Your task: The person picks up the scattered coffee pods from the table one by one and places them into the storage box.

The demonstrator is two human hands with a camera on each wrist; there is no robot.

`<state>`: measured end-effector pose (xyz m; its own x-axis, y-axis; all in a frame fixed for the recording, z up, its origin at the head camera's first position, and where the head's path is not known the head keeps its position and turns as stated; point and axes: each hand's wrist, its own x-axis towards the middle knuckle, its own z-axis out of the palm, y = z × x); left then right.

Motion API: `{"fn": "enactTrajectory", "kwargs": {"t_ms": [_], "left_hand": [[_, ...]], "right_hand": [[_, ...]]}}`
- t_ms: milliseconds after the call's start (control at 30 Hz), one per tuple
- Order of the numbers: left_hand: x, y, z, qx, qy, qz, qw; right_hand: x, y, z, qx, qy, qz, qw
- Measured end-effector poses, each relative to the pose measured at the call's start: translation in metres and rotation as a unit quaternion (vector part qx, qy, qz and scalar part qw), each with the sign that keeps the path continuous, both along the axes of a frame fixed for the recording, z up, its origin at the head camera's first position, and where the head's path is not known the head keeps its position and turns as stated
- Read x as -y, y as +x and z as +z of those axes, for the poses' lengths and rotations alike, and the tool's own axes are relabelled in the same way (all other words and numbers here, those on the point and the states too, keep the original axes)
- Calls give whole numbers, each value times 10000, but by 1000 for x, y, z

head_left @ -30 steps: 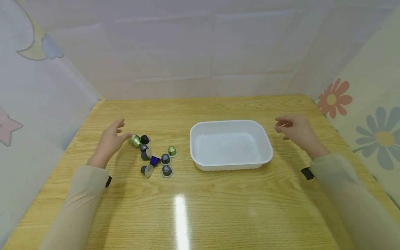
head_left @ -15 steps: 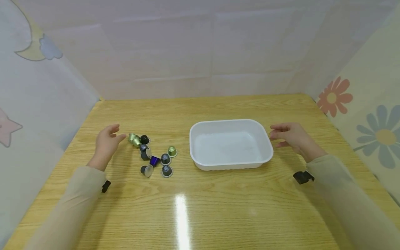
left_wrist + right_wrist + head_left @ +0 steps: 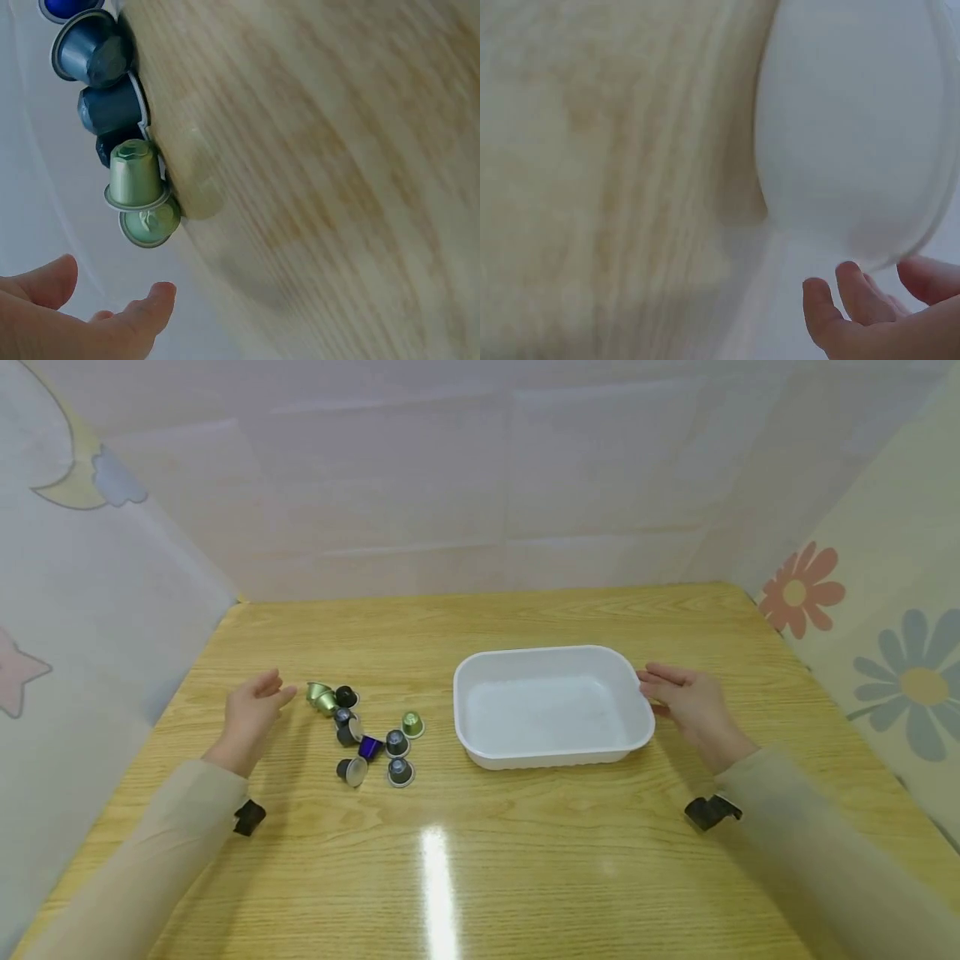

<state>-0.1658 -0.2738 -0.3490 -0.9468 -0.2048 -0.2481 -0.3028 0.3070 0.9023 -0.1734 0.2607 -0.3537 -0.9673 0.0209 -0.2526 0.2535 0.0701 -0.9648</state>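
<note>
Several coffee capsules lie in a loose cluster on the left part of the wooden table: two pale green capsules (image 3: 325,701), a bright green capsule (image 3: 412,722), a deep blue capsule (image 3: 370,747) and several dark ones. My left hand (image 3: 253,714) hovers left of the pale green capsules, thumb and fingers apart, holding nothing. In the left wrist view, a gap separates the fingertips from these capsules. A white plastic tub (image 3: 555,755) stands right of the cluster. At its right end is my right hand (image 3: 688,706), fingers around the rim but not closed; contact is hard to tell.
The wooden table (image 3: 525,852) spreads out in front of the tub, with a bright light reflection on it. A pale cloth wall (image 3: 480,485) rises behind, and printed cloth sides border the left and right.
My right hand has come left and nearer to me, up to the tub's right end, and its fingers have spread. My left hand has drawn back from the pale green capsules. Capsules and tub stay put.
</note>
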Motion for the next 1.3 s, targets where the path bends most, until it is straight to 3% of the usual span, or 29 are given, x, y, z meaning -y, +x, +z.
{"fn": "enactTrajectory", "kwargs": {"t_ms": [200, 500, 733, 1033, 1300], "left_hand": [[3, 2, -8, 27, 218, 12, 9998], [-7, -6, -16, 60, 386, -140, 9991], [-23, -21, -22, 67, 422, -270, 9987], [-23, -23, -28, 61, 348, -197, 9992], [-21, -25, -25, 25, 362, 79, 9993]], "right_hand": [[14, 3, -7, -90, 540, -299, 9981], [19, 5, -10, -72, -221, -1073, 9940], [5, 13, -9, -182, -728, -1210, 9898], [10, 9, -12, -315, -1001, -1055, 9889], [15, 5, -16, -393, -981, -989, 9895]]}}
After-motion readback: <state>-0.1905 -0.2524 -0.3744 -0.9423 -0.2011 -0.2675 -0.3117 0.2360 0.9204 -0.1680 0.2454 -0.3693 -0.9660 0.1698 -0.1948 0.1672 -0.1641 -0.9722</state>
